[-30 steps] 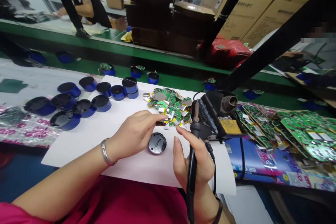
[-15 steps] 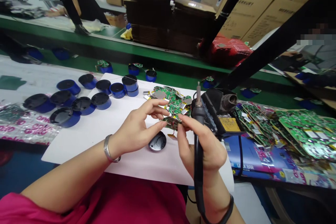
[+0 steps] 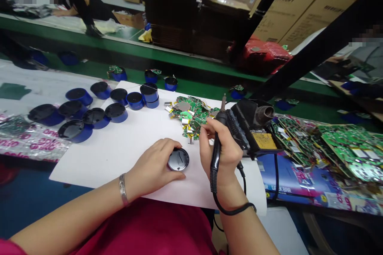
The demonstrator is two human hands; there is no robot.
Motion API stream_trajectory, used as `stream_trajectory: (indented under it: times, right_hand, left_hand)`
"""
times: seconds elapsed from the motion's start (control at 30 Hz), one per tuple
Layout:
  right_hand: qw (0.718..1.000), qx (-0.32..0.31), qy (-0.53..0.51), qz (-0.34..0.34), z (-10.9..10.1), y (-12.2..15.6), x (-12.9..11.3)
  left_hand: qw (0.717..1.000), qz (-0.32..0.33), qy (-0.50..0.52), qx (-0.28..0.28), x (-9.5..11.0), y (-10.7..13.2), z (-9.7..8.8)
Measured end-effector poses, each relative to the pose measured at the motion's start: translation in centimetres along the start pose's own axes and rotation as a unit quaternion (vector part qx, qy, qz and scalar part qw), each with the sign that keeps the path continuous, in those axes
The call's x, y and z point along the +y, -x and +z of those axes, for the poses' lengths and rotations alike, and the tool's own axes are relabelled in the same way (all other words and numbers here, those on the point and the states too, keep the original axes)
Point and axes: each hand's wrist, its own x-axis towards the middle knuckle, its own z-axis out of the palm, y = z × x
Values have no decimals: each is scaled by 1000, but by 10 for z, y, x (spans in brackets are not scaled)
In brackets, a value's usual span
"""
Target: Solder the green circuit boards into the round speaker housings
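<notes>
My left hand (image 3: 155,165) rests on the white sheet (image 3: 119,147) with its fingers curled round a round black disc part (image 3: 178,159). My right hand (image 3: 223,151) grips a black soldering iron (image 3: 216,151) upright, tip pointing up, and its fingertips pinch something small at the edge of a heap of green circuit boards (image 3: 191,115). The iron's cord loops round my right wrist.
A black soldering iron stand (image 3: 251,125) sits right of my hand. Several blue round housings (image 3: 98,111) lie at the left of the sheet. More green boards (image 3: 338,147) cover the right. A green conveyor belt (image 3: 185,83) runs behind; other people work beyond it.
My left hand dropped from the board heap onto the black disc. My right hand moved back toward the heap with the iron; the small board held between both hands is gone from view.
</notes>
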Motion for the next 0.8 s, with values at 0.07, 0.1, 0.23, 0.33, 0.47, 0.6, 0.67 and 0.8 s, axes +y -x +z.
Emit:
stream_trajectory:
  times: [0.07, 0.1, 0.23, 0.33, 0.47, 0.6, 0.67, 0.8]
  right_hand:
    - [1000, -8, 9, 9, 2, 4, -1]
    - [1000, -8, 9, 15, 2, 5, -1]
    - [998, -3, -29, 62, 6, 7, -7]
    - [992, -21, -71, 104, 6, 11, -17]
    - [986, -66, -85, 131, -5, 26, -25]
    - [983, -91, -46, 156, -24, 44, -24]
    - [976, -101, -36, 187, -32, 49, -24]
    - [958, -123, -58, 252, -41, 52, -30]
  left_hand:
    - [1000, -16, -17, 3, 3, 1, -3]
    - [1000, -13, -17, -9, 4, 1, -5]
    - [999, -18, -24, -32, 6, 5, -7]
    - [998, -33, -46, 2, 6, 9, 1]
    - [997, -19, -54, 42, 7, 14, 11]
    - [998, -19, -55, 37, 7, 15, 9]
    - [997, -22, -61, 34, 8, 14, 7]
    - [997, -28, -65, 34, 11, 12, 5]
